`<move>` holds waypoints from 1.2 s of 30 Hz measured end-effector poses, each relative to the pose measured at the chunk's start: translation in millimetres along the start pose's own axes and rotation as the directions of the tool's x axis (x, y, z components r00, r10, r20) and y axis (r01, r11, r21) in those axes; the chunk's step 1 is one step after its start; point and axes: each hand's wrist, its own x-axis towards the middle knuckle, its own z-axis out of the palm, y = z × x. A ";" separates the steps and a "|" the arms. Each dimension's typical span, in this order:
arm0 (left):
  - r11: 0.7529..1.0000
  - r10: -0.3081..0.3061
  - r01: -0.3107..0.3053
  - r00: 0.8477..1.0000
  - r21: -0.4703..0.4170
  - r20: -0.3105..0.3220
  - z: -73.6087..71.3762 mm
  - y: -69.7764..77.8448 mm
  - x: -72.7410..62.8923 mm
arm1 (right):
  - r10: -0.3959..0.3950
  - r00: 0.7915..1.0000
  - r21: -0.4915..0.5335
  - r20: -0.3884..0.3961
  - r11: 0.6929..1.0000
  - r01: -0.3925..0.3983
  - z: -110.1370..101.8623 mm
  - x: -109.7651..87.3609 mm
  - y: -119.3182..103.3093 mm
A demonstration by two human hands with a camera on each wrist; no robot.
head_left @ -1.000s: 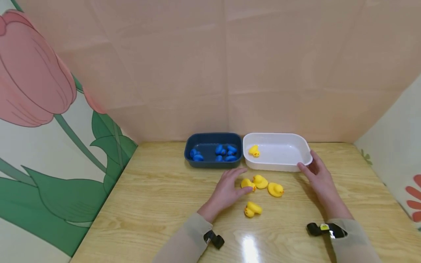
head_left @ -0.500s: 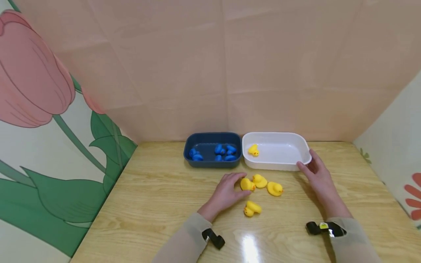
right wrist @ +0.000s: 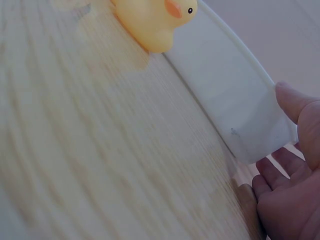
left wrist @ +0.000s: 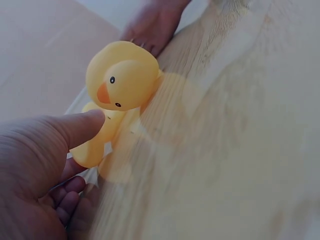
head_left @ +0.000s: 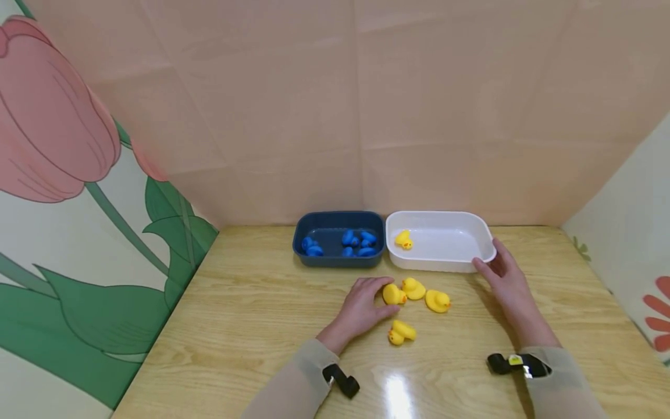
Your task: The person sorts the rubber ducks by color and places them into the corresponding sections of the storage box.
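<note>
My left hand (head_left: 363,305) curls its thumb and index finger around a yellow rubber duck (head_left: 392,294) on the table. In the left wrist view, the thumb partly covers this duck (left wrist: 90,149); the index fingertip is hidden. Two more rubber ducks sit just to its right, the farther one (head_left: 438,301) standing apart. Another duck (head_left: 402,333) lies tipped over nearer to me. My right hand (head_left: 510,285) holds the right front corner of a white tray (head_left: 439,265), thumb at the rim and fingers round the end wall. One yellow duck (head_left: 403,239) is inside that tray.
A dark blue tray (head_left: 337,261) with several small blue figures stands left of the white tray, their ends close together. Behind both rises a pinkish covered wall (head_left: 293,116). Side panels with printed flowers flank the wooden table (head_left: 235,314).
My left index finger has come down nearer the thumb, closing around the duck, which has turned slightly. My right hand keeps its hold on the white tray.
</note>
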 end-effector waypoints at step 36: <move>0.996 -0.040 0.037 0.999 -0.082 -0.027 -8.8 11.8 -0.1 | 0.026 1.000 0.000 -0.001 1.000 -0.026 3.0 -0.8 -3.1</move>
